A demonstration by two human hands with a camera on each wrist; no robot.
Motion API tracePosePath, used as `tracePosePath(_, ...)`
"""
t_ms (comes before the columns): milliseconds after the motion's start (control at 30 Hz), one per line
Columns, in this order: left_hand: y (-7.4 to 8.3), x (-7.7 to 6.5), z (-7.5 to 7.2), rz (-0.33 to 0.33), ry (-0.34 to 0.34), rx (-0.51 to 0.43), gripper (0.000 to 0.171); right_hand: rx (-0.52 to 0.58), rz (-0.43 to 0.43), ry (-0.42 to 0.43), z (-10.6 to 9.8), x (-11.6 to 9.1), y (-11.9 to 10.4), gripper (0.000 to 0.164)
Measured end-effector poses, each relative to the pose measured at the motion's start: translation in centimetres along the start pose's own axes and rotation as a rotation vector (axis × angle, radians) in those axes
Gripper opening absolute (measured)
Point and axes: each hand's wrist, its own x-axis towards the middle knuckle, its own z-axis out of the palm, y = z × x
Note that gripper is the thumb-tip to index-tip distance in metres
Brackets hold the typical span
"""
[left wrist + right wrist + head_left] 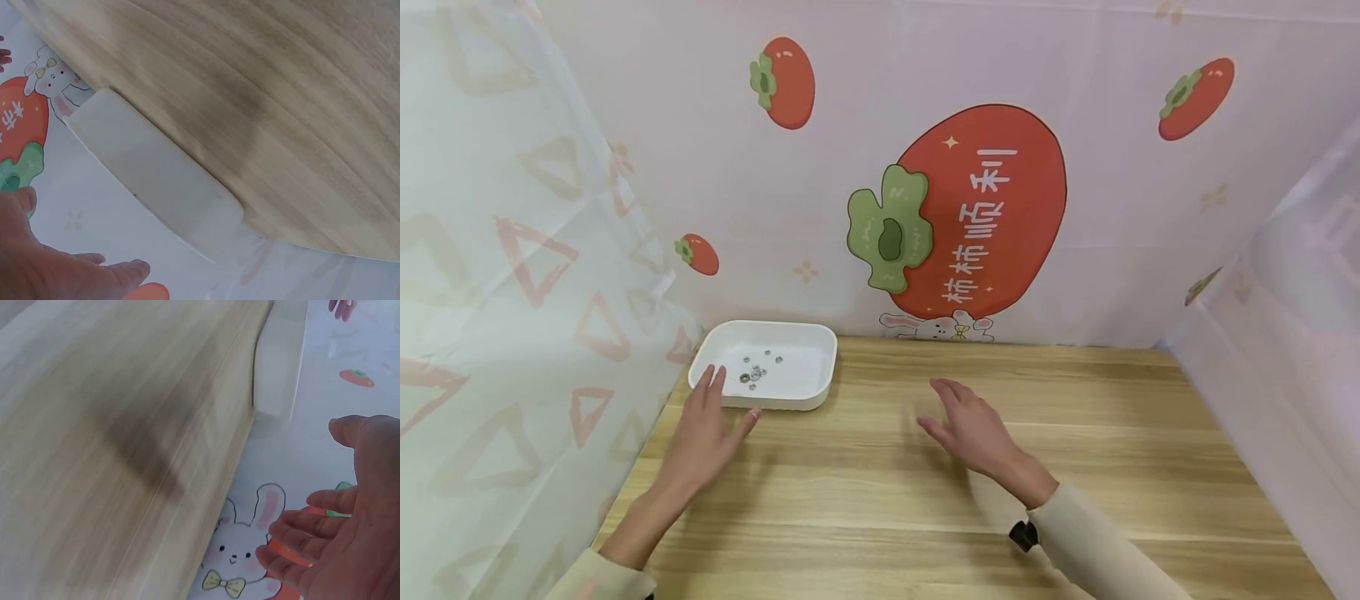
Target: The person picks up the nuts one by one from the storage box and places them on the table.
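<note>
A white tray sits at the back left of the wooden table, with several small metal nuts lying loose inside it. One ring among them looks darker and brassy. My left hand is at the tray's near left side, fingertips overlapping its rim in the head view, thumb apart from the fingers. My right hand hovers over the middle of the table with relaxed fingers, holding nothing. In the left wrist view the tray's outer wall shows beyond the left hand; its contents are hidden there.
The wooden table ends at a back curtain printed with persimmons and a rabbit. Hanging sheets stand along the left and right sides. A small black piece shows at the right sleeve's cuff.
</note>
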Motion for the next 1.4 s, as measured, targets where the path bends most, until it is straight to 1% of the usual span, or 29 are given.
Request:
tracePosePath(100,-0.7,0.4,-0.2,-0.032,0.027,-0.028,0.092,0.057,0.018,-0.023,0.5,0.8,-0.8,0.069)
tracePosePath(200,-1.2,0.8,-0.7,-0.082,0.039,-0.053,0.092,0.120,0.047,-0.048,0.9,1.6,-1.6,0.068)
tracePosePath(300,-1.7,1.2,-1.2,-0.115,0.046,-0.079,0.092,0.170,0.055,-0.062,1.4,2.4,-2.3,0.067)
tracePosePath(400,-2.0,1.6,-1.4,-0.114,0.069,-0.097,0.088,0.196,0.049,-0.070,2.0,3.3,-2.9,0.066)
tracePosePath(600,-3.2,2.8,-1.5,-0.080,0.145,-0.134,0.070,0.271,0.027,-0.105,3.1,5.0,-4.1,0.066)
tracePosePath(667,-3.7,3.2,-1.6,-0.096,0.145,-0.157,0.067,0.308,0.030,-0.121,3.5,5.6,-4.5,0.067)
tracePosePath(700,-3.9,3.4,-1.6,-0.109,0.142,-0.170,0.066,0.326,0.036,-0.132,3.8,5.9,-4.6,0.068)
tracePosePath(867,-5.0,4.2,-1.9,-0.217,0.110,-0.252,0.060,0.406,0.068,-0.164,4.8,7.2,-5.6,0.072)
tracePosePath(967,-5.5,4.7,-2.0,-0.280,0.082,-0.284,0.062,0.459,0.085,-0.171,5.4,7.9,-6.0,0.072)
tracePosePath(1067,-6.0,5.0,-2.0,-0.350,0.047,-0.316,0.067,0.514,0.108,-0.188,6.0,8.7,-6.4,0.074)
tracePosePath(1100,-6.2,5.1,-2.0,-0.376,0.029,-0.326,0.071,0.531,0.117,-0.196,6.2,9.0,-6.5,0.076)
tracePosePath(1200,-6.4,5.4,-1.9,-0.442,-0.011,-0.398,0.079,0.589,0.156,-0.207,6.7,9.8,-6.9,0.078)
tracePosePath(1333,-6.6,5.8,-1.7,-0.499,-0.052,-0.496,0.087,0.664,0.203,-0.201,7.6,10.6,-7.5,0.076)
tracePosePath(1400,-6.8,6.0,-1.5,-0.520,-0.062,-0.521,0.087,0.687,0.214,-0.198,8.1,11.0,-7.8,0.069)
